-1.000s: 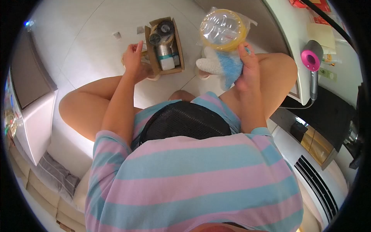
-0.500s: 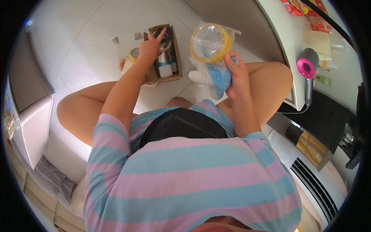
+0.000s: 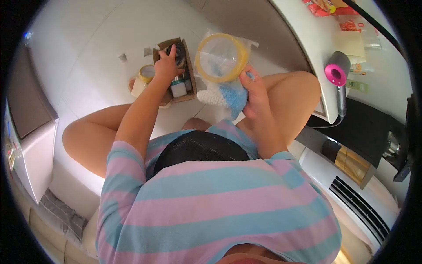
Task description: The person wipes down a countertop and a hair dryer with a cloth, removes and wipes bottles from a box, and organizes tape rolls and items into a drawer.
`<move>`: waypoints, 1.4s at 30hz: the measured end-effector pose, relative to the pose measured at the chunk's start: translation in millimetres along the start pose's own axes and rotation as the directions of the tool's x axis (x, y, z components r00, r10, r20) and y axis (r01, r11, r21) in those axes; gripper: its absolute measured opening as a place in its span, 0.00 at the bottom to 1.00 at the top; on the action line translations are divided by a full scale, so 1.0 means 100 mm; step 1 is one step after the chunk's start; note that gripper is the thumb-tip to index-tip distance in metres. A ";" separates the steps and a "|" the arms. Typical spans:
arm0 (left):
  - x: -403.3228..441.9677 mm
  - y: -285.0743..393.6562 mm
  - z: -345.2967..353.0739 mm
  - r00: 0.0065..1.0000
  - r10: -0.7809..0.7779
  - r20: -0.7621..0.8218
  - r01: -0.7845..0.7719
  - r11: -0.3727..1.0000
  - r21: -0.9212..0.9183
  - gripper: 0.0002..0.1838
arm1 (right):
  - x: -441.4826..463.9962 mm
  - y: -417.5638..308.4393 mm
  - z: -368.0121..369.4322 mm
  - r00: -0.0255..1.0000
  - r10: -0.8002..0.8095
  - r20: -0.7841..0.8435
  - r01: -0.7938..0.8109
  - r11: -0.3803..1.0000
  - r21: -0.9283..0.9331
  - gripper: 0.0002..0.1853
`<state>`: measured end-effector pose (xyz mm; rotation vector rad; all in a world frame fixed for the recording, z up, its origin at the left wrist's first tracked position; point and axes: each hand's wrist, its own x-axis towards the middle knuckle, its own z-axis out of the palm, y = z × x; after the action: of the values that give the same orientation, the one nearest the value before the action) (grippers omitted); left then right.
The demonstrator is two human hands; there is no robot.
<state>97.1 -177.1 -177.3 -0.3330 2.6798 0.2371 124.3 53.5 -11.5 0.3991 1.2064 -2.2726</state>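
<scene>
My left hand (image 3: 166,67) is over a small open cardboard box (image 3: 190,79) on the floor, its fingers spread and touching a dark, round item (image 3: 179,52) inside. My arm and hand hide part of the box's contents; a white-ended item (image 3: 179,89) shows near its front. To the right, my right hand (image 3: 256,93) pinches a large yellow ring (image 3: 241,57) covered in clear plastic, held up above the floor. A fuzzy blue and white cloth thing (image 3: 233,97) hangs beneath the ring, also in that hand.
Left of the box stands a yellow-rimmed roll (image 3: 147,73), partly behind my forearm. Two small pale squares lie on the floor beyond. At right, a grey and pink hair dryer (image 3: 336,75) lies on a white surface (image 3: 303,31) with red packets (image 3: 320,7). My bent legs flank the work area.
The whole view has shifted a little, moving the box and ring leftward and slightly down in the picture. My left fingers have bent further into the box. My right hand keeps its hold.
</scene>
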 end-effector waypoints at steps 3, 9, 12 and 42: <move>0.17 -0.01 -0.03 0.997 -0.029 0.068 0.034 0.997 -0.068 0.62 | -0.02 -0.03 0.08 0.999 -0.017 0.041 0.016 1.000 0.027 0.11; 0.11 0.01 0.00 1.000 -0.025 0.013 0.025 0.999 -0.023 0.61 | -0.03 -0.05 0.07 0.981 -0.159 0.110 0.169 0.981 -0.092 0.09; 0.06 -0.06 -0.05 1.000 -0.006 0.015 0.008 0.994 -0.113 0.60 | 0.01 -0.02 0.05 0.933 -0.342 0.114 0.361 0.899 -0.249 0.08; -0.82 0.59 -2.64 0.558 0.610 -0.563 0.072 -0.711 -0.700 0.49 | 0.53 -1.78 0.28 0.451 -0.619 0.643 0.069 -0.694 -0.716 0.02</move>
<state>49.6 -161.4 100.8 0.6122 0.7077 2.7178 -22.9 95.6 98.3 -0.8793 3.6118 -0.1980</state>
